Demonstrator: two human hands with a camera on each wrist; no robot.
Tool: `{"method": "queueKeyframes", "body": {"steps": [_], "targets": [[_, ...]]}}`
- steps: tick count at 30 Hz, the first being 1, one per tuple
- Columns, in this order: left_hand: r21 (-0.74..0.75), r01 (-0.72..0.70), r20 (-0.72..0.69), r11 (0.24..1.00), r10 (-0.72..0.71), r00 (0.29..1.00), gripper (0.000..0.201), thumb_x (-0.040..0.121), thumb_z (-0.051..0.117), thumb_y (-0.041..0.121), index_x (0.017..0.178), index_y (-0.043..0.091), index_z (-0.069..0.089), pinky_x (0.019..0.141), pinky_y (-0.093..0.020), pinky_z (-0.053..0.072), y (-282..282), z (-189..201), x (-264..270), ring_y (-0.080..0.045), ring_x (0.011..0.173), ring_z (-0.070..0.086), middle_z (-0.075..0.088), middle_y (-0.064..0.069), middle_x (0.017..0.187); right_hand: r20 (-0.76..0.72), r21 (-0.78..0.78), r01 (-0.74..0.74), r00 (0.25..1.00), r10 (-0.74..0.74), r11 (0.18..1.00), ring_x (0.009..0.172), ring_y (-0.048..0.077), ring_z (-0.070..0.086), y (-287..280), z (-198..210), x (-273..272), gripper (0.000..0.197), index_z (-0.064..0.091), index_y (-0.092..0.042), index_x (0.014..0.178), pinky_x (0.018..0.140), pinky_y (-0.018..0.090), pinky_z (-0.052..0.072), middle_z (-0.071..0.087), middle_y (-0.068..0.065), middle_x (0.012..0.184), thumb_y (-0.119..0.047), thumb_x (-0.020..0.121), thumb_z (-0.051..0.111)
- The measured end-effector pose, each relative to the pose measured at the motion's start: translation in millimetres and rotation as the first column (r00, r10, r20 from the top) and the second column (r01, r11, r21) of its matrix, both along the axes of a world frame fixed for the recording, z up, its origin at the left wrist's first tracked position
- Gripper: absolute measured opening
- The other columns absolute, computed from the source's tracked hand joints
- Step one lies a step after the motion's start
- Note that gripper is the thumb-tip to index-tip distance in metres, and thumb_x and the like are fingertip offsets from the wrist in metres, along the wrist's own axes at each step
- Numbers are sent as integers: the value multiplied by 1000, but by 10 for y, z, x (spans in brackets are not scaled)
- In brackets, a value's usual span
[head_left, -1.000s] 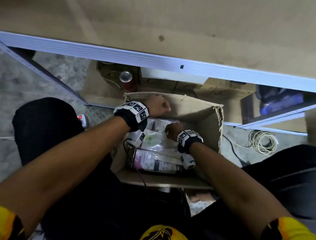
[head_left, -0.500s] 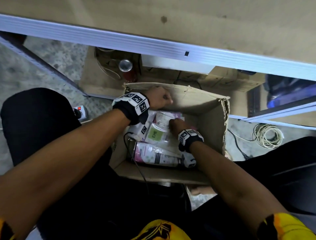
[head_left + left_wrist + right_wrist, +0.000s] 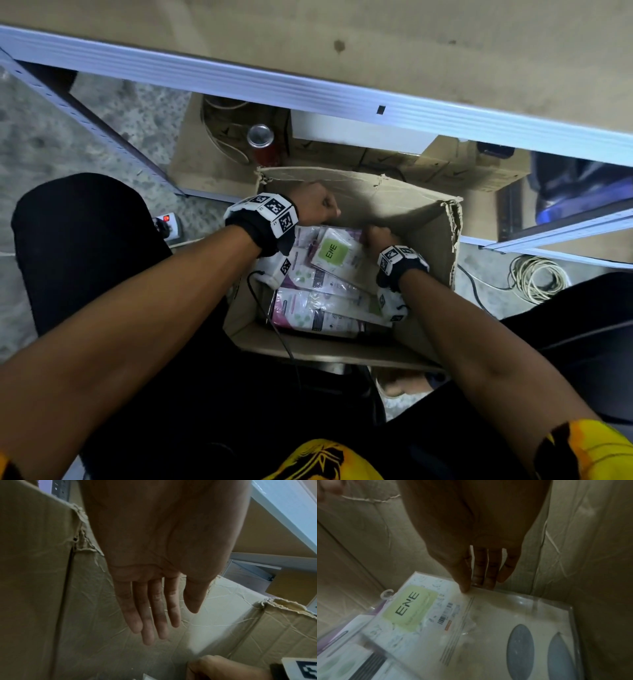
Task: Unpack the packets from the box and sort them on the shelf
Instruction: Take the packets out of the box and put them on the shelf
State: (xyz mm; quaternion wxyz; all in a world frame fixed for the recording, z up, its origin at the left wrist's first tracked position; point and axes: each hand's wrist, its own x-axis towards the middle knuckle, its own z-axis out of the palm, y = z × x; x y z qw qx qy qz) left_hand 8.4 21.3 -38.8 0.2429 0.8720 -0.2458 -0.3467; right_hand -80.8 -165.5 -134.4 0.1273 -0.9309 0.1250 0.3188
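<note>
Fingertips (image 3: 488, 584) of the right hand (image 3: 378, 236) reach down behind the far edge of the top packet (image 3: 436, 609), with the thumb pressing on its clear film; this is a pinch forming at the edge, but whether it has closed on the packet cannot be told. The contact sits at the edge because the packet lies flat on the stack, and an edge is likely the only place fingers can get under it. This packet, marked with a green ENE label, lies directly below the right fingers, on top of other packets (image 3: 318, 308) inside the cardboard box (image 3: 431, 219). Fingers (image 3: 154, 615) of the left hand (image 3: 317, 209) are extended straight and close together, holding nothing; they hang just in front of the far box wall, apparently ready to steady the box or receive the packet. The shelf (image 3: 308, 92) lies beyond both sets of fingers, above the box, with 0 packets visible on it.
</note>
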Motion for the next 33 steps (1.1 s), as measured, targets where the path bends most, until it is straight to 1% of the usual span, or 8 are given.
{"method": "queueKeyframes", "body": {"steps": [6, 10, 14, 17, 21, 26, 30, 33], "targets": [[20, -27, -4, 999, 27, 1000, 26, 95, 60, 31, 105, 12, 75, 87, -20, 42, 20, -18, -48, -12, 90, 62, 73, -3, 110, -57, 6, -55, 997, 56, 998, 121, 40, 58, 32, 175, -54, 34, 53, -10, 129, 100, 48, 49, 56, 21, 134, -15, 95, 49], [62, -62, -9, 996, 63, 998, 25, 95, 60, 28, 101, 11, 77, 96, -26, 47, -15, -58, -130, -18, 101, 66, 73, -3, 112, -37, 14, -101, 994, 101, 995, 119, 37, 59, 33, 378, -37, 32, 59, -4, 125, 97, 44, 51, 59, 21, 131, -15, 96, 52], [221, -137, 130, 966, 110, 985, 29, 95, 51, 23, 89, 5, 73, 85, -29, 48, 35, -173, -194, -32, 104, 65, 71, -14, 111, -6, -47, -136, 991, 135, 990, 117, 38, 60, 18, 619, 25, 29, 60, 0, 121, 92, 40, 52, 61, 22, 127, -12, 95, 53], [341, -137, 122, 930, 100, 987, 34, 98, 47, 23, 110, 1, 70, 100, -39, 47, 45, -344, -286, -37, 116, 59, 64, -20, 125, 47, -69, -162, 985, 165, 984, 117, 38, 58, 15, 825, 73, 29, 62, -4, 119, 92, 40, 51, 61, 21, 125, -11, 93, 55], [434, -117, 99, 893, 82, 992, 37, 96, 53, 23, 124, 0, 57, 100, -46, 48, 38, -629, -440, -41, 121, 55, 55, -24, 133, 165, -95, -170, 969, 184, 981, 104, 39, 64, 42, 1094, 106, 21, 65, -2, 108, 83, 39, 53, 66, 22, 114, -7, 90, 57], [491, -10, -2, 871, 13, 1000, 37, 94, 53, 18, 126, -1, 55, 96, -54, 50, -93, -876, -554, -40, 118, 57, 56, -21, 132, 293, -116, -238, 919, 263, 964, 120, 38, 53, 10, 1269, 95, 39, 52, 1, 127, 95, 42, 47, 56, 22, 128, -5, 89, 60], [521, 30, 4, 853, -38, 999, 43, 95, 53, 17, 135, 0, 47, 104, -48, 46, -182, -1036, -510, -39, 129, 48, 49, -21, 140, 345, -81, -277, 894, 287, 958, 115, 37, 52, -52, 1335, 163, 33, 53, -2, 121, 91, 45, 49, 55, 19, 122, 0, 88, 57], [573, 86, 13, 815, -115, 993, 45, 93, 55, 15, 136, 6, 46, 105, -52, 43, -168, -1159, -457, -39, 133, 44, 45, -19, 143, 344, -54, -283, 895, 284, 958, 115, 36, 52, -106, 1376, 190, 29, 54, -3, 118, 91, 45, 49, 54, 17, 121, 0, 89, 56]]}}
